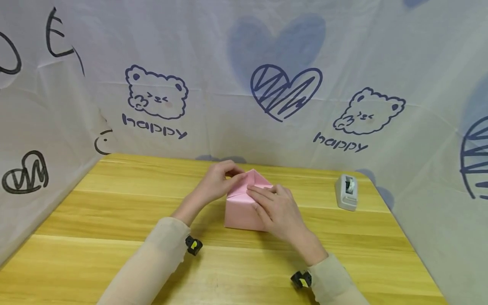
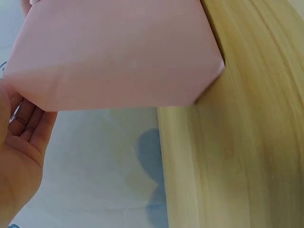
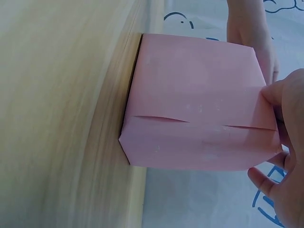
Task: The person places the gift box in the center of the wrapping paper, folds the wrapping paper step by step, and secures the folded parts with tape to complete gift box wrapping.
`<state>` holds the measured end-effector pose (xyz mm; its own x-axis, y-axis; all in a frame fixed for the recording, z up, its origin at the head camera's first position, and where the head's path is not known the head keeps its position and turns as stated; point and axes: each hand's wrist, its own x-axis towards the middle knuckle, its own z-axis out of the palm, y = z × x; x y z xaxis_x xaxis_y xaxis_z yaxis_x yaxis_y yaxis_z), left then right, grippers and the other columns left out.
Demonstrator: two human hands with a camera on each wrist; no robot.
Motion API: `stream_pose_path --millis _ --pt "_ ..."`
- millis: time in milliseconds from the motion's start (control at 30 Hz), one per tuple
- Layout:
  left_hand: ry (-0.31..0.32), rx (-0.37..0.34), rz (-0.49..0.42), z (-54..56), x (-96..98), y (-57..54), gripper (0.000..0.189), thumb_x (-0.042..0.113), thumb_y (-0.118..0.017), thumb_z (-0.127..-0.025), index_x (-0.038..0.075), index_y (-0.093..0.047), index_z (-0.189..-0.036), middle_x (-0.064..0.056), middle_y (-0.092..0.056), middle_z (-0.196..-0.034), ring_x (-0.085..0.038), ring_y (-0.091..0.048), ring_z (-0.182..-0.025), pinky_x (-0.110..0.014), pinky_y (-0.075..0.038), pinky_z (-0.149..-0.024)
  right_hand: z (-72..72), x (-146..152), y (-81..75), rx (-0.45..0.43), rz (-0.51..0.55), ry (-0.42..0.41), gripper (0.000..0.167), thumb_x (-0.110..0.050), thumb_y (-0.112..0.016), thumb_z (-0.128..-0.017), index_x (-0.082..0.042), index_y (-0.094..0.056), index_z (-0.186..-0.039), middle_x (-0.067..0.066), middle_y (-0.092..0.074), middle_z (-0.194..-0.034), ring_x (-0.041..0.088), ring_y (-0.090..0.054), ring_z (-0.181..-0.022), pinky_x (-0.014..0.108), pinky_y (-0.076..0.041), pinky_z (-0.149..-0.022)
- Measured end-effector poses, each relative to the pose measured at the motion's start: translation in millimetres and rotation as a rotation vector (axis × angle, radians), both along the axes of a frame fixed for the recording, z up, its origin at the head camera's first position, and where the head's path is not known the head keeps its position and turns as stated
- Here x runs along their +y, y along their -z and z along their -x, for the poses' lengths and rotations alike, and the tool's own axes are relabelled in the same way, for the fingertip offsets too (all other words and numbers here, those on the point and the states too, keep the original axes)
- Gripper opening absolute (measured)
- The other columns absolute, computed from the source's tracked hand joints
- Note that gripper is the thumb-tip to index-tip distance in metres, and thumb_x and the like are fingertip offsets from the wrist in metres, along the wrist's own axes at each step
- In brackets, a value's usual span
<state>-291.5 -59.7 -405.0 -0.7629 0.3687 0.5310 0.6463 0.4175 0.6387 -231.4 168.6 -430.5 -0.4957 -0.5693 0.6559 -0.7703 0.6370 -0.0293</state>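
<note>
A box-shaped pink paper package (image 1: 244, 215) stands on the table between both hands, its folded side facing up and a pointed flap rising at the far side. My left hand (image 1: 222, 180) pinches its upper left edge, thumb on top and the other fingers behind the paper. From the right, my right hand (image 1: 281, 212) presses the top folds with straight fingers, its thumb against the near face. In the right wrist view, the pink package (image 3: 190, 80) shows two creases across one face. The left wrist view has a smooth pink face with slanted lower corners.
A pale grey tape dispenser (image 1: 347, 192) stands at the table's far right. The wood-grain table (image 1: 126, 203) ends against a white cloth backdrop (image 1: 221, 123) with drawn bears and hearts. Small black devices (image 1: 193, 245) sit at both wrists.
</note>
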Motion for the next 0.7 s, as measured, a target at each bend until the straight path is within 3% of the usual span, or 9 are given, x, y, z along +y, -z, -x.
stream_pose_path --millis 700 --pt "0.001 0.033 0.005 2.4 13.7 -11.5 0.011 0.015 -0.073 -0.099 0.006 -0.079 -0.102 -0.003 -0.074 -0.096 -0.015 -0.07 -0.089 -0.029 -0.06 -0.083 0.9 -1 0.3 0.021 0.003 0.006 0.034 -0.023 -0.065 -0.099 -0.014 -0.075 -0.13 0.003 -0.073 -0.13 0.027 -0.055 -0.088 0.047 -0.048 -0.079"
